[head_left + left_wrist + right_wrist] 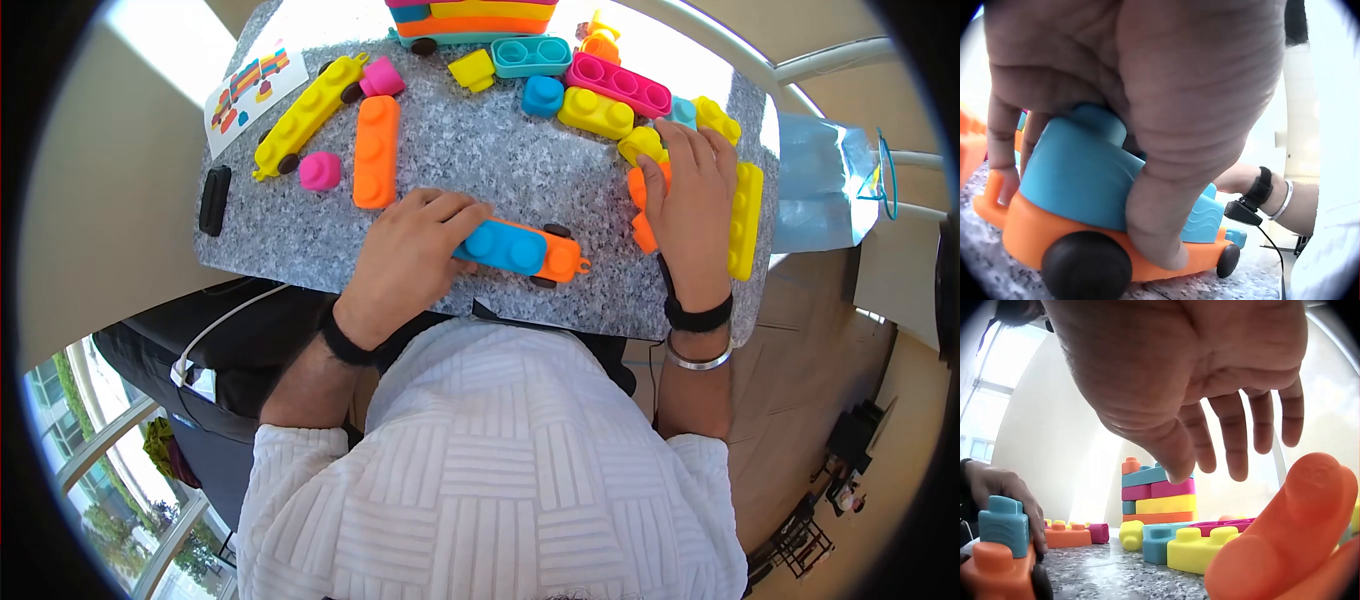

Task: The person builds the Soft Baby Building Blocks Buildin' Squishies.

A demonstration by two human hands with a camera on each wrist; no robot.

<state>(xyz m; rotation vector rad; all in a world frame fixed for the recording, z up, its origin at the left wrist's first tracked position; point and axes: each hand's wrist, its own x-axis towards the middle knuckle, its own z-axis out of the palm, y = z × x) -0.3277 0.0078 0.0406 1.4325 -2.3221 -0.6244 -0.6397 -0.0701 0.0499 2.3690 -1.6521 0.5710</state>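
My left hand grips a toy wagon near the table's front edge. The wagon is an orange wheeled base with a blue building block on top. In the left wrist view the thumb lies along the wagon's side, and fingers reach round its hooked end. My right hand hovers over orange blocks at the table's right, its fingers spread and pointing down with nothing between them. A yellow block lies just right of this hand.
On the left are a yellow wheeled base, an orange block, a pink block and a picture sheet. A stacked block wagon stands at the back. A pink block lies among several others. A clear bag hangs beyond the right edge.
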